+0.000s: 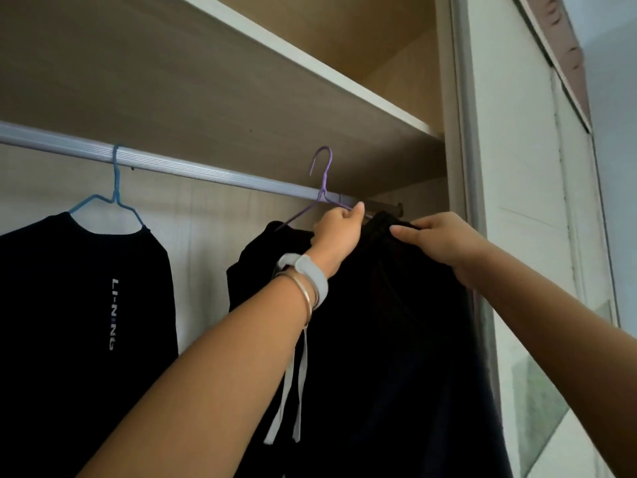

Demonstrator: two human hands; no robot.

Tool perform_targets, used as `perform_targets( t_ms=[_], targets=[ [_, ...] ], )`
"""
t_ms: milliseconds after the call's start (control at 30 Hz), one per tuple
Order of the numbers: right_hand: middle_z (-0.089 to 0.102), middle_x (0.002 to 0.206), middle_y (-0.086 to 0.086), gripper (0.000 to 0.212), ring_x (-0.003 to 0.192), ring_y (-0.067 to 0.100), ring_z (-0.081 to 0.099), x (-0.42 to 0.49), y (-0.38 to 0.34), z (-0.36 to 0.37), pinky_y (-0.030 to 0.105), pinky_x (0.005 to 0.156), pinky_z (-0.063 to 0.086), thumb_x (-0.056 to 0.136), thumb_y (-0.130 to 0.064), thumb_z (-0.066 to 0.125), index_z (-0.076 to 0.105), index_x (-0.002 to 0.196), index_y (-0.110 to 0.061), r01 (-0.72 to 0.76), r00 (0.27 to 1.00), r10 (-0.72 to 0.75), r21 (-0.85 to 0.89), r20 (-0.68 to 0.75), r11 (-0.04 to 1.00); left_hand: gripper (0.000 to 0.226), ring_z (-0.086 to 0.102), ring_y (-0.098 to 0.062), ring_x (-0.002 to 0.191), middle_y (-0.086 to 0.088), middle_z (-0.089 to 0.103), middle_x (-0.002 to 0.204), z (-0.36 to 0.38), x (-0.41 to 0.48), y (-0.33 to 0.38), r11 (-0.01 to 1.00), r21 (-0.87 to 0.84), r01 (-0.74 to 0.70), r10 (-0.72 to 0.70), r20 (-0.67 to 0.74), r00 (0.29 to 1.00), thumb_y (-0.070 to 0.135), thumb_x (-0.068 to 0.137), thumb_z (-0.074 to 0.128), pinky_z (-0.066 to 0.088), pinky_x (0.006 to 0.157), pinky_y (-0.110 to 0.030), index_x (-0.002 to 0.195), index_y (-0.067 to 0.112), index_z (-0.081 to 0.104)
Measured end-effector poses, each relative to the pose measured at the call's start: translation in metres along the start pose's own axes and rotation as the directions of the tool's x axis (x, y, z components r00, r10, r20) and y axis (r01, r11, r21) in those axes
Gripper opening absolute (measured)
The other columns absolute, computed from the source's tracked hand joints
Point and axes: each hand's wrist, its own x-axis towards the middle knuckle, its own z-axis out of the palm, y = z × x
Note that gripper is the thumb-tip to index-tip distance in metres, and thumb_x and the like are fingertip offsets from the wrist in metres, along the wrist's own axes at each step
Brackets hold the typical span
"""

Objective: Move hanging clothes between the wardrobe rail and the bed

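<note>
The black shirt (pixel 86 305) is cut off at the left and bottom edges. The left hand (pixel 336 232) hides part of the purple hanger (pixel 324 188).

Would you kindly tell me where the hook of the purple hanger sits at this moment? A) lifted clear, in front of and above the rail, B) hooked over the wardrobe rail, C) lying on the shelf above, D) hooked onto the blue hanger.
A: the purple hanger has its hook raised in front of the rail, not over it, held by the left hand, while the blue hanger hangs on the rail.
</note>
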Motion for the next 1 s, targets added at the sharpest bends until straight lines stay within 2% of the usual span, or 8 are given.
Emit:
perform_targets(
  t_ms=[100,200,333,533,667,767,867,1000],
  targets=[
    [0.072,0.089,0.014,0.027,0.082,0.026,0.069,0.026,0.001,0.020,0.040,0.084,0.056,0.085,-0.029,0.064,0.070,0.091,-0.003,0.013,0.999,-0.013,0.009,-0.037,1.000,0.024,0.060,-0.027,0.103,-0.015,0.066,0.107,0.002,0.027,-0.002,0.979,-0.194,0.069,-0.081,-0.052,0.995,0.026,0.090,0.056,0.041,0.078,-0.027,0.097,0.005,0.066],
    [0.072,0.096,0.019,0.033,0.089,0.031,0.069,0.053,0.005,0.036,0.044,0.088,0.055,0.084,-0.030,0.064,0.071,0.092,0.001,0.016,0.999,-0.017,-0.024,-0.050,1.000,0.028,0.059,-0.025,0.110,-0.013,0.064,0.113,0.002,0.052,-0.014,0.948,-0.292,0.124,-0.144,-0.047,0.988,0.017,0.087,0.060,0.041,0.080,-0.026,0.110,0.001,0.062],
    [0.071,0.097,0.022,0.040,0.091,0.035,0.068,0.091,0.013,0.052,0.044,0.084,0.054,0.084,-0.033,0.064,0.069,0.095,0.006,0.014,0.999,-0.017,-0.074,-0.040,0.997,0.028,0.059,-0.026,0.108,-0.010,0.064,0.114,0.001,0.085,-0.034,0.941,-0.278,0.195,-0.202,0.004,0.979,0.017,0.088,0.059,0.045,0.084,-0.031,0.112,0.002,0.061],
    [0.059,0.078,0.014,0.042,0.072,0.025,0.056,0.131,0.024,0.064,0.034,0.066,0.040,0.087,-0.034,0.060,0.067,0.096,0.007,0.033,0.999,-0.033,-0.090,-0.001,0.995,0.013,0.063,-0.027,0.101,-0.013,0.065,0.100,0.006,0.124,-0.048,0.912,-0.347,0.219,-0.229,0.014,0.973,0.014,0.086,0.061,0.050,0.085,-0.034,0.096,0.006,0.065],
    [0.058,0.069,0.012,0.040,0.064,0.023,0.056,0.140,0.044,0.078,0.031,0.061,0.038,0.084,-0.035,0.063,0.067,0.079,0.005,0.079,0.997,-0.079,-0.162,0.007,0.984,0.007,0.056,-0.020,0.061,-0.011,0.060,0.075,0.016,0.126,-0.075,0.884,-0.409,0.227,-0.256,-0.017,0.966,0.006,0.083,0.054,0.045,0.054,-0.025,0.087,0.005,0.060],
    [0.052,0.057,0.008,0.039,0.051,0.017,0.048,0.140,0.061,0.088,0.027,0.055,0.033,0.084,-0.037,0.062,0.067,0.072,0.000,0.095,0.995,-0.095,-0.208,0.010,0.973,0.022,0.055,-0.020,0.063,-0.012,0.061,0.081,0.020,0.127,-0.098,0.878,-0.403,0.259,-0.296,-0.031,0.955,0.011,0.080,0.056,0.042,0.052,-0.023,0.098,-0.001,0.063],
    [0.061,0.064,0.010,0.040,0.058,0.020,0.057,0.142,0.078,0.094,0.029,0.058,0.041,0.084,-0.035,0.062,0.067,0.080,0.005,0.122,0.993,-0.122,-0.100,0.003,0.987,0.010,0.053,-0.019,0.057,-0.010,0.058,0.071,0.025,0.129,-0.105,0.886,-0.391,0.249,-0.295,-0.061,0.954,0.010,0.080,0.057,0.042,0.052,-0.023,0.073,0.003,0.060],
    [0.069,0.092,-0.004,0.021,0.088,0.012,0.066,0.127,0.112,0.107,0.030,0.083,0.054,0.084,-0.030,0.062,0.067,0.101,-0.018,0.170,0.985,-0.170,0.177,-0.014,0.970,0.027,0.059,-0.023,0.071,-0.008,0.057,0.064,0.034,0.124,-0.116,0.933,-0.324,0.156,-0.214,-0.153,0.965,0.012,0.083,0.059,0.048,0.067,-0.029,0.057,0.013,0.055]
  ],
)
